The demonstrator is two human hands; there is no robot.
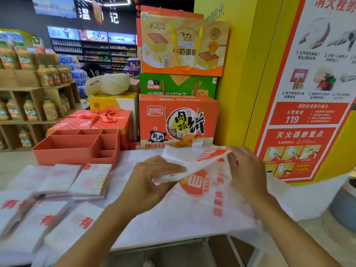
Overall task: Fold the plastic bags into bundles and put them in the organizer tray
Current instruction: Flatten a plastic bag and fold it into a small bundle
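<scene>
Head view, as I stand watching: well to the left of the left hand [152, 182] lie folded bundles [90, 180] of white plastic with red print, side by side on the table [163, 244]. Flatter bags [57, 224] lie nearer its front edge. Beyond the bundles, up and left of that hand, sits the salmon organizer tray [77, 149]. Its divided compartments show only bare floors, with no bundle in any that I can see.

The left hand grips one end of a plastic bag [202, 160], fingers curled round the folded edge, holding it just off the table. The right hand [248, 174] holds the other end, fingertips closed on the film. Between the hands the bag sags. I'd judge it thin, light, limp and slick stuff that springs open unless pressed flat. It is best held at the folded edge, pinching all layers together. More printed plastic lies beneath both hands.
</scene>
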